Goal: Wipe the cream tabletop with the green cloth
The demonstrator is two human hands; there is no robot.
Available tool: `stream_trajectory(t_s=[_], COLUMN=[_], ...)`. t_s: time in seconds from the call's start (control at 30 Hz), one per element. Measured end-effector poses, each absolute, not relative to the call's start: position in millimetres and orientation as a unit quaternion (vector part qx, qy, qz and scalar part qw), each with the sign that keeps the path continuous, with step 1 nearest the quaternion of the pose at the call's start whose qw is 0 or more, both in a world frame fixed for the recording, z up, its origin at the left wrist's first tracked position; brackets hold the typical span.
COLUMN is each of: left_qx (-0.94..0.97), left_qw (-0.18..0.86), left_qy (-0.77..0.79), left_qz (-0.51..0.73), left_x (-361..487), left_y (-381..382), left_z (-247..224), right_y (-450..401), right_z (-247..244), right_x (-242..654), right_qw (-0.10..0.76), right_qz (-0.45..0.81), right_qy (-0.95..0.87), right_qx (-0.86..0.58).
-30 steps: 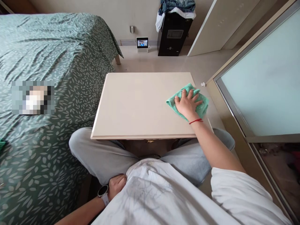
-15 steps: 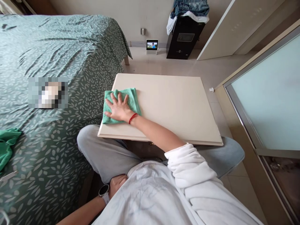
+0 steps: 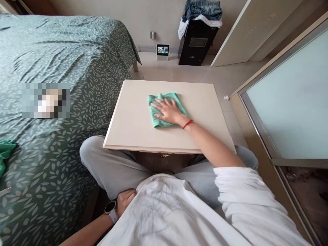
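Note:
A folded green cloth (image 3: pixel 159 121) lies flat near the middle of a cream tabletop (image 3: pixel 130 116). My right hand (image 3: pixel 167 110), with a red string at its wrist, presses on the cloth from above, palm down with fingers spread. Low in the view, my left hand (image 3: pixel 125 202) rests against my lap beside the hem of my white shirt. Its fingers look curled, and their tips are hidden; a watch (image 3: pixel 111 207) is on that wrist.
On the left is a bed (image 3: pixel 89 99) with a leaf-patterned cover and another green cloth (image 3: pixel 6 152). A small screen (image 3: pixel 162 50) and a black cabinet (image 3: pixel 197 41) with clothes stand by the wall. A glass-panelled door (image 3: pixel 294 99) is at right.
My right hand and the green cloth have slid right, from the tabletop's left edge to its middle. My left hand stays at my lap. The view has shifted slightly.

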State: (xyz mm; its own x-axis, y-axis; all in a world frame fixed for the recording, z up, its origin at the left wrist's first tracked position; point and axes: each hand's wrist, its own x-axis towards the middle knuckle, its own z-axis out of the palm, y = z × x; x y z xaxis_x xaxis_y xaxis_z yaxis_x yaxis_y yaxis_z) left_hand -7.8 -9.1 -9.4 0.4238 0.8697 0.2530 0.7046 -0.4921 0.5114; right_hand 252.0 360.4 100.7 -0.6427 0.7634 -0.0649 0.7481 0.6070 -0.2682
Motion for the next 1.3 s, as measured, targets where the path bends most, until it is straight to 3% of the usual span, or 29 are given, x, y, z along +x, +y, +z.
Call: stream_trajectory(t_s=[0.27,0.5,0.77,1.03,1.3], left_qx=[0.831,0.832,0.835,0.838,0.832], left_qw=[0.174,0.178,0.182,0.181,0.173], left_qy=[0.463,0.462,0.457,0.453,0.464], left_qz=[0.253,0.25,0.244,0.243,0.251], left_x=[-8,-6,-5,-6,-6], left_y=[-8,-7,-5,-5,-6], left_z=[-10,-8,-3,-3,-3], right_y=[323,260,267,298,277], right_z=[87,64,95,126,123], right_x=[438,468,363,177,47], right_qw=[0.044,0.098,0.001,0.008,0.04], right_qz=[0.055,0.034,0.051,0.155,0.144], right_qy=[-0.728,-0.647,-0.709,-0.841,-0.928], right_qx=[-0.682,-0.756,-0.703,-0.518,-0.341])
